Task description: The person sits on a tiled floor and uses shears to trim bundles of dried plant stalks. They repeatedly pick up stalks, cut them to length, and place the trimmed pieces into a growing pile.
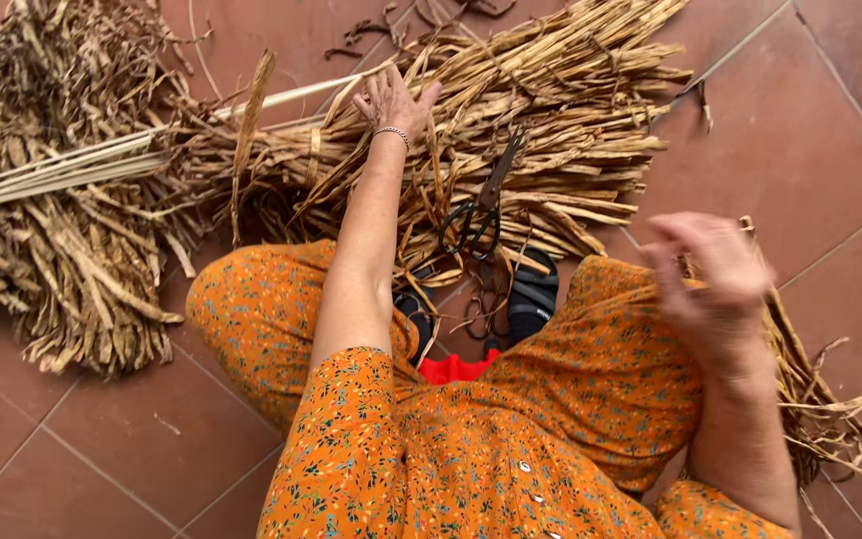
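1. Head view, far left of the scissors: one loose heap of dried stalks on the tiled floor, crossed by a few long pale reeds.
2. Up and left of the scissors: left hand, one bracelet at the wrist, fingers spread and open, resting on the tied bundle and closed on nothing.
3. Judged best here: press the palm flat to steady the bundle, feel for a single stalk near its binding, and draw it out along its length rather than sideways, to avoid snapping brittle ends.
4. Directly beneath the scissors: the same tied bundle, with the blades pointing up and away from the body. Best kept clear of the reaching fingers.
5. Just below the scissors: two black sandals between the knees of an orange dress.
6. Right of the scissors: right hand, blurred, fingers loosely curled; cannot tell whether anything is held.
7. Far right of and below the scissors: one smaller sheaf beside that forearm.
8. Count: three stalk bundles, one pair of scissors, two sandals, two hands.
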The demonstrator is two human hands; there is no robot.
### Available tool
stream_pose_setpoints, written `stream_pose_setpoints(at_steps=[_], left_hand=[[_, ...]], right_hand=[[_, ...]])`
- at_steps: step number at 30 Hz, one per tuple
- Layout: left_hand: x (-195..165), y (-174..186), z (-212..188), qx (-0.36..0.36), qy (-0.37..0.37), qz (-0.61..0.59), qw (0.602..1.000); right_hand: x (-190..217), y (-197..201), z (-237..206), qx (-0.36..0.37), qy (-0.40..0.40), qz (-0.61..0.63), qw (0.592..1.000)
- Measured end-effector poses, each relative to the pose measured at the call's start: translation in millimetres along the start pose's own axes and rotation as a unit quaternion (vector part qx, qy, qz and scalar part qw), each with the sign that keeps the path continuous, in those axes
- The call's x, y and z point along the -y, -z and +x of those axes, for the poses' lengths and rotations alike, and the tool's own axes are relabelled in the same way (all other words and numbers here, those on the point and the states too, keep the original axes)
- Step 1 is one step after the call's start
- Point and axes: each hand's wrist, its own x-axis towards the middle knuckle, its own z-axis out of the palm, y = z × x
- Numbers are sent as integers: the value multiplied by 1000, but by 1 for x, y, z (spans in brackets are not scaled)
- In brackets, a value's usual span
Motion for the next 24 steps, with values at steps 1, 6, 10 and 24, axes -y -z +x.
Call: stream_pose_setpoints(at_steps=[1, 6, 10, 24], left_hand=[[-6, -1, 7, 37, 14, 18, 999], [-50, -1, 26, 94, 40, 57, 993], [-76, -3, 26, 198, 23, 145, 969], [-40, 50, 8, 174, -206, -85, 959]], right_hand=[[5, -6, 8, 30, 11, -15, 999], [2, -14, 32, 58, -12, 5, 998], [-6, -17, 41, 61, -7, 5, 998], [-13, -22, 19, 90, -8, 11, 996]])
